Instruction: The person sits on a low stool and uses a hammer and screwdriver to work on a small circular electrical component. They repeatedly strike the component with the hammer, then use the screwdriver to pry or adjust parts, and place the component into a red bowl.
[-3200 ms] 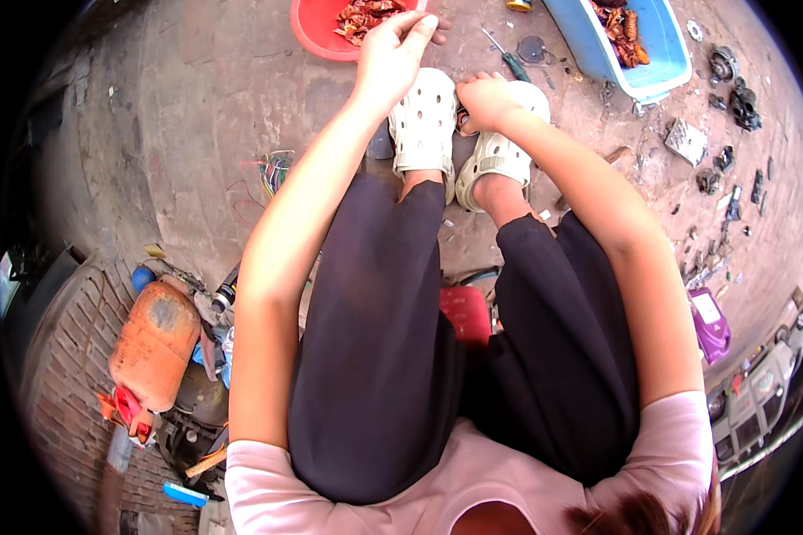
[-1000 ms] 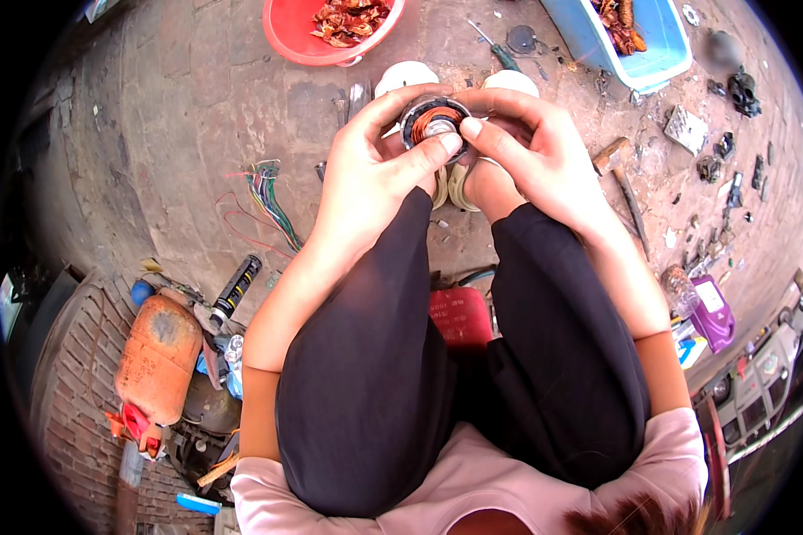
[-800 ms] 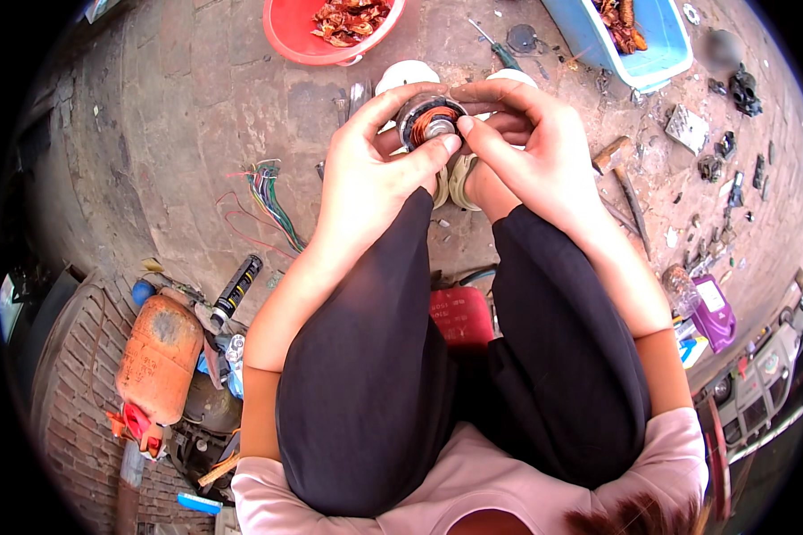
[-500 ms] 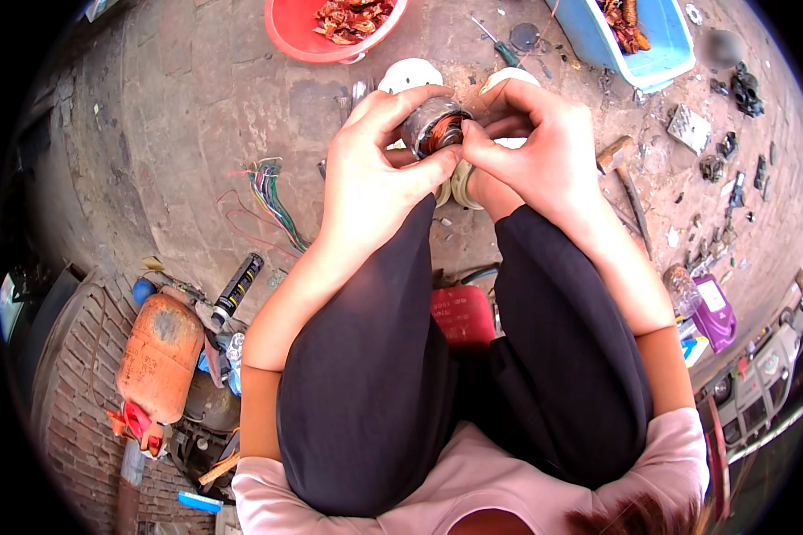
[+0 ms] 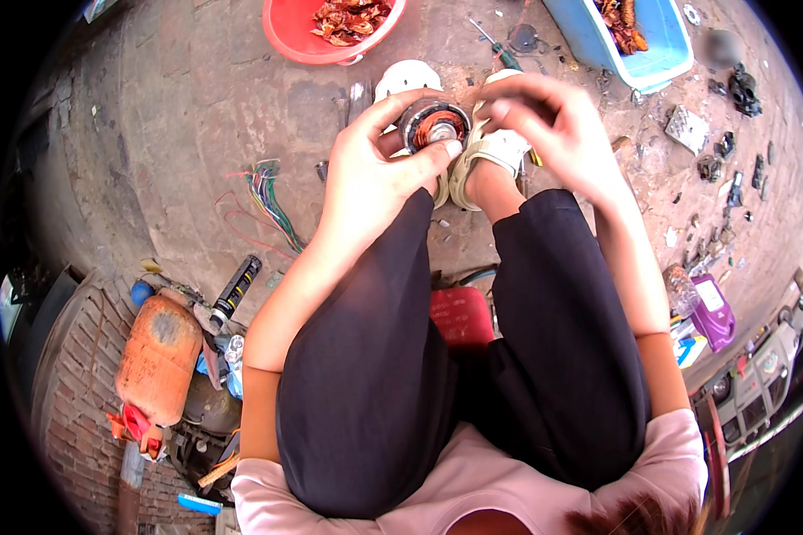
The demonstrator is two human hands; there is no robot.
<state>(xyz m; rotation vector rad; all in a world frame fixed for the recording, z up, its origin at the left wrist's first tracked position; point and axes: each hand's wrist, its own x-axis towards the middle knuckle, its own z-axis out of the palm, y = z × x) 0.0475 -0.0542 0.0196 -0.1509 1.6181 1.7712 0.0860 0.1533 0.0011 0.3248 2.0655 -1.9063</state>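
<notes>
My left hand is closed around a small motor part with copper windings, a dark round shell with orange-brown wire and a pale centre. Its thumb presses on the near rim of the shell, with the fingers wrapped over the far side. Just to the right, and apart from the motor part, hovers my right hand with its fingers curled. The fingertips there are blurred, so whether anything is between them is unclear. Below both hands are my white clogs.
Ahead stand a red basin and a blue tub, both with copper scrap. A screwdriver lies between them. Coloured wires lie left, beyond a black tube and a rusty orange gas cylinder. Metal pieces litter the right.
My right hand has come off the motor part and moved right. The left hand still holds the part, its wound face now more exposed.
</notes>
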